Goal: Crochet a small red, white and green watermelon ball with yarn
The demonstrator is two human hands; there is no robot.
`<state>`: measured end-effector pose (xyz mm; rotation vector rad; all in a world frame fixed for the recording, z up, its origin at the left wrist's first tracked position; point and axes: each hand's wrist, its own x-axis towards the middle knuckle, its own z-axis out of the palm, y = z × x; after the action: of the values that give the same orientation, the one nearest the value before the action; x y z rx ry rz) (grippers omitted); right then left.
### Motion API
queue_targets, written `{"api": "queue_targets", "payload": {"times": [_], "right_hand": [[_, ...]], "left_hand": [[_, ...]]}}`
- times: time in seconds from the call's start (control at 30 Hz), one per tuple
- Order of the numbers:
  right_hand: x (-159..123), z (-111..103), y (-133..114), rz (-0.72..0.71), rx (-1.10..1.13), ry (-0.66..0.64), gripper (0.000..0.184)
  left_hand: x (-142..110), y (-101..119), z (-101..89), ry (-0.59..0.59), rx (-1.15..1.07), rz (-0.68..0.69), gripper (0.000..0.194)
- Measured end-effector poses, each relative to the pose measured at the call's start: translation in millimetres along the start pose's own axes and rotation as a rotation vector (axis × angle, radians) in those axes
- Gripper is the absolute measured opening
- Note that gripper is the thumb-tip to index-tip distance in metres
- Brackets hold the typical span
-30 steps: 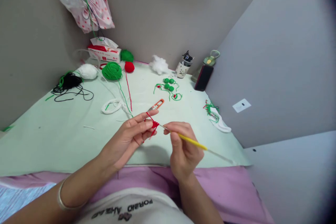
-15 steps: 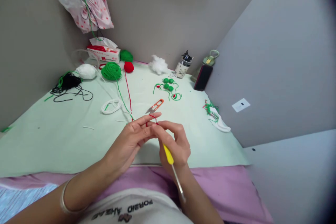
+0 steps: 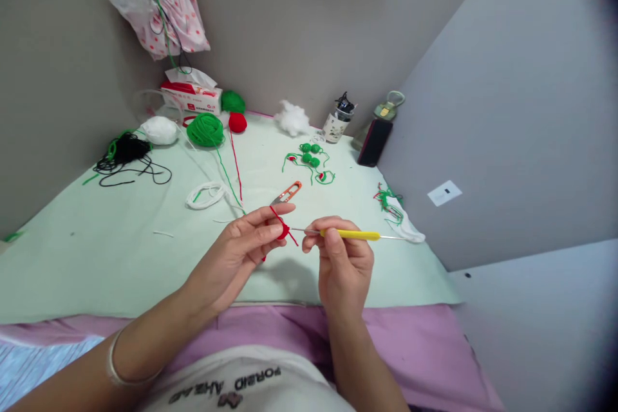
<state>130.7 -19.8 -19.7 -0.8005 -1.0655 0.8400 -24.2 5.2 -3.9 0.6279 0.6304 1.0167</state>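
Note:
My left hand (image 3: 246, 248) pinches a small piece of red crochet work (image 3: 283, 230) between thumb and fingers, with red yarn running over the index finger. A yellow-handled crochet hook (image 3: 355, 235) lies level in my right hand (image 3: 345, 264), gripped between thumb and fingers. The hook's thin metal tip points left and reaches close to the red piece; whether it touches a loop I cannot tell. Just beyond my left fingertips lie orange thread snips (image 3: 290, 192). A red strand and a green strand lead back from my left hand to a red yarn ball (image 3: 237, 122) and a green yarn ball (image 3: 205, 130).
White cord (image 3: 207, 195) lies coiled left of the snips. Small green crocheted pieces (image 3: 309, 154) sit farther back, near white stuffing (image 3: 293, 118). A cup of tools (image 3: 338, 123), a phone (image 3: 375, 143) and a bottle (image 3: 389, 106) stand at the back right. Black yarn (image 3: 128, 151) is heaped at left.
My right hand has moved right, away from the left fingers. The crochet hook has swung from pointing steeply down to level. The red piece now shows in my left hand.

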Motion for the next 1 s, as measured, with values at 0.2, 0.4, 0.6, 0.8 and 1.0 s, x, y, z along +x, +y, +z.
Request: {"api": "queue_targets", "payload": {"times": [0.2,0.4,0.6,0.8,1.0], "right_hand": [[1,2,2,-0.031,-0.049,-0.011,0.014],[0,3,4,-0.149,-0.184,-0.08,0.017],[-4,1,13,-0.644,-0.642,-0.113,0.036],[4,1,2,-0.215,-0.215,0.002,0.019],[-3,8,6,-0.542,-0.619,-0.103,0.03]], "left_hand": [[-6,0,4.3,0.056,0.176,0.142,0.04],[-5,-3,6.6,0.074,0.175,0.145,0.046],[-2,-6,4.0,-0.012,-0.051,-0.091,0.038],[0,1,-0.6,0.009,-0.013,-0.004,0.038],[-6,-8,6.8,0.035,0.127,0.127,0.054]]}}
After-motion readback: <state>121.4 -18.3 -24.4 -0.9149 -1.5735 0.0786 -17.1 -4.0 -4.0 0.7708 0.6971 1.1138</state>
